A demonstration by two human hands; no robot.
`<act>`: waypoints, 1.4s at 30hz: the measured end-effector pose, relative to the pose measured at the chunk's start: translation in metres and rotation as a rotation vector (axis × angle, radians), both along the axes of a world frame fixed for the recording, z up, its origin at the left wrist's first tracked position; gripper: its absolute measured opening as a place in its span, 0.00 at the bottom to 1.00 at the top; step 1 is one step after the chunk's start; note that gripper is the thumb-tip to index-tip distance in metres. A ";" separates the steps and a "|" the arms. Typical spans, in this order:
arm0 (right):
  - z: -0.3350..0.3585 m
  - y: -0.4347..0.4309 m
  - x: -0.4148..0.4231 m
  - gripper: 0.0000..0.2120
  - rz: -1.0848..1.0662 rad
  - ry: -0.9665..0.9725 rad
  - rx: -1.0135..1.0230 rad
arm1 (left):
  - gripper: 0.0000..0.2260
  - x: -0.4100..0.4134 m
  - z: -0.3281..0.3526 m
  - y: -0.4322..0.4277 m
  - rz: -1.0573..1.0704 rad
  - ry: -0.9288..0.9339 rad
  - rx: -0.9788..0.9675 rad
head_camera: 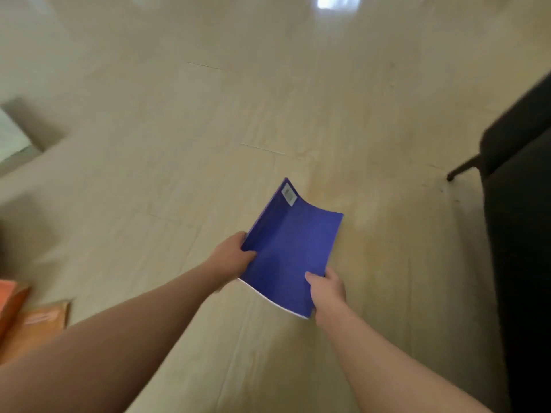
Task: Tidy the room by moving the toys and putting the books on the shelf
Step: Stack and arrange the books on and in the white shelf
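Observation:
A thin blue soft-cover book (290, 248) with a white barcode label at its far corner hangs above the pale floor, its cover bowed. My left hand (235, 256) grips its left edge with the thumb on top. My right hand (326, 289) pinches the near right corner, thumb on the cover. Two orange books (38, 323) lie on the floor at the lower left, partly cut off by the frame edge. No shelf or toys are in view.
A dark piece of furniture (518, 234) with a thin black leg (463, 168) fills the right side. A pale object (15, 135) sits at the left edge. Light wood-look floor (208, 114) stretches ahead.

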State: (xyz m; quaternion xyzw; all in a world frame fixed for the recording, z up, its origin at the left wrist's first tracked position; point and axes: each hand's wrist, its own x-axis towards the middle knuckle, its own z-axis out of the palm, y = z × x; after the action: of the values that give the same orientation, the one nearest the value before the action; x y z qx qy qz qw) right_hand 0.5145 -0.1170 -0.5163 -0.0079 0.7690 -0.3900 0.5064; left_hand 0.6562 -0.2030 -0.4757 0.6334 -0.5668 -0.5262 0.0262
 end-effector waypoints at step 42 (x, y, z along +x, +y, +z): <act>-0.002 -0.131 0.330 0.30 1.986 0.861 0.056 | 0.30 0.319 -0.045 0.061 0.253 -0.622 0.048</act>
State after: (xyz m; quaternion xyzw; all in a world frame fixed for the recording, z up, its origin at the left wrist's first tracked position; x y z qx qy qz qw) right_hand 0.8447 -0.2483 -0.5178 -0.7521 0.5409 0.2479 0.2835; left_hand 0.9755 -0.1421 -0.5207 0.8295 -0.4520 -0.3134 -0.0976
